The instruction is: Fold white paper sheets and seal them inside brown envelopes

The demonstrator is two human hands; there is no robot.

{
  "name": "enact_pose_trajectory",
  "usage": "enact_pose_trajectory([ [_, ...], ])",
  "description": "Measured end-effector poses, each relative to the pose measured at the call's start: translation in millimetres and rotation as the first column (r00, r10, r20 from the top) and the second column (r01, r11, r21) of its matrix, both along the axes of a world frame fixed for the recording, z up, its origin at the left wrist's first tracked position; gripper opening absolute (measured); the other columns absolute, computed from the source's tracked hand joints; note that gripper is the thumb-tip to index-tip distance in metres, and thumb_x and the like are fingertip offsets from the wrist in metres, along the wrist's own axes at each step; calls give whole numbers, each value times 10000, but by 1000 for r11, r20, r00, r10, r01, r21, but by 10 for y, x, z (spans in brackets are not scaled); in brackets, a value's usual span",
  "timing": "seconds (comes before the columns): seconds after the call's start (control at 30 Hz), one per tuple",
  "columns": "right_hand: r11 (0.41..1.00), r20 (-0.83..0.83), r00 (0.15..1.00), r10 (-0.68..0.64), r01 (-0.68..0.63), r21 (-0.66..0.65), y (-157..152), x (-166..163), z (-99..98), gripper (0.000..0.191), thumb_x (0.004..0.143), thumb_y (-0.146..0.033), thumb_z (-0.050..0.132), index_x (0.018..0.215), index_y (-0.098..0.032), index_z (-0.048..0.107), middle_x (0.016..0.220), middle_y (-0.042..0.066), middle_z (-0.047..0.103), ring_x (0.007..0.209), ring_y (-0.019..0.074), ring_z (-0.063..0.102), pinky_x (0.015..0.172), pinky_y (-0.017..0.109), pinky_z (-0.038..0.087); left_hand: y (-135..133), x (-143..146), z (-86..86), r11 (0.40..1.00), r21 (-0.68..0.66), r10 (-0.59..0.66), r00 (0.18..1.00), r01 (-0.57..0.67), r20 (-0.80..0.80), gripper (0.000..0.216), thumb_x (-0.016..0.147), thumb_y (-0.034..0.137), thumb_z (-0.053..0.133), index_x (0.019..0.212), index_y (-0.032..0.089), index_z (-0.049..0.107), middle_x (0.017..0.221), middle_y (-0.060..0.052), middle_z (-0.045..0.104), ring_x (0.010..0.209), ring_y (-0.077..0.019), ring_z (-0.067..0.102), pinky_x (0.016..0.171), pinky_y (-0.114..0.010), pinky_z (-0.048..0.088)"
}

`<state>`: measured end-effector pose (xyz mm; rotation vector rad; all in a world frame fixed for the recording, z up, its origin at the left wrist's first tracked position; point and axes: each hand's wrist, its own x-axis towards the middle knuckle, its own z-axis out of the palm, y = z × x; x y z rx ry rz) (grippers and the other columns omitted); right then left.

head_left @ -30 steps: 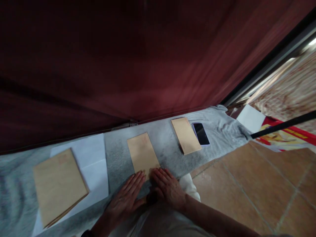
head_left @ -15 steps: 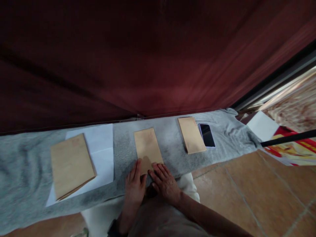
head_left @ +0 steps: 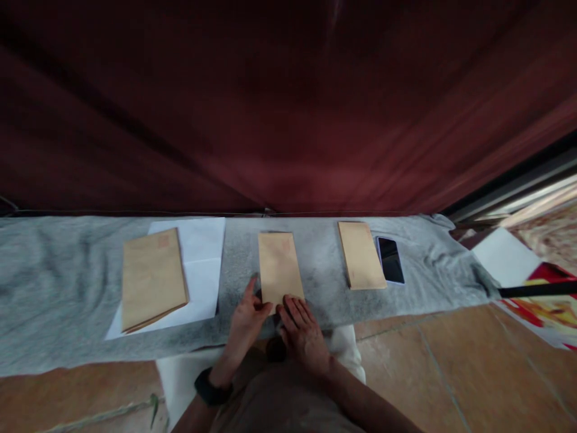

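A brown paper envelope (head_left: 280, 264) lies lengthwise in front of me on a grey cloth. My left hand (head_left: 247, 319) is at its lower left corner, the thumb on the paper and the index finger stretched out along the left edge; the other fingers are partly hidden. On the lower right part of the envelope my right hand (head_left: 303, 328) rests flat, fingers extended and pressing down. Further right lies a stack of similar brown envelopes (head_left: 362, 255). To the left, larger brown envelopes (head_left: 154, 279) lie on white paper sheets (head_left: 205, 273).
The grey cloth (head_left: 238, 264) covers a long narrow surface against a dark red curtain-like backdrop (head_left: 288, 120). A phone (head_left: 390, 260) lies beside the right stack. A colourful printed package (head_left: 547, 307) and a black bar (head_left: 536, 290) are at far right, above a tiled floor (head_left: 406, 361).
My left hand has drawn back slightly from the envelope's face, its index finger now apart from the thumb. The right hand stays flat on the paper. The camera view has shifted.
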<state>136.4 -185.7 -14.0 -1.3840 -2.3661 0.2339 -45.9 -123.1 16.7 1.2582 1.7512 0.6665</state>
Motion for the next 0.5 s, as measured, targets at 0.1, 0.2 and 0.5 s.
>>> enact_pose_trajectory([
  [0.1, 999, -27, 999, -36, 37, 20, 74, -34, 81, 561, 1002, -183, 490, 1558, -125, 459, 1603, 143, 490, 1481, 255, 460, 1211, 465, 449, 16, 58, 14, 1000, -2, 19, 958, -19, 286, 817, 739, 320, 704, 1498, 132, 467, 810, -6, 744, 779, -228, 719, 763, -350, 558],
  [0.2, 994, -33, 996, -87, 88, 63, 170, -14, 197, 565, 1015, -141, 443, 1580, -128, 432, 1583, 143, 515, 1445, 249, 501, 1173, 433, 480, -5, 195, 143, 999, 7, 31, 851, -41, 525, 899, 716, 363, 769, 1518, 134, 436, 919, -50, 774, 874, -238, 734, 825, -369, 582],
  [0.5, 849, -719, 454, -526, 228, -477, 397, 223, 521, 321, 1010, -416, 543, 1036, -203, 781, 994, 93, 763, 908, 234, 714, 829, 360, 606, -26, 362, 382, 983, 36, 135, 845, -179, 518, 799, 821, 664, 718, 1455, 205, 560, 1119, -83, 721, 958, -211, 713, 804, -320, 589],
])
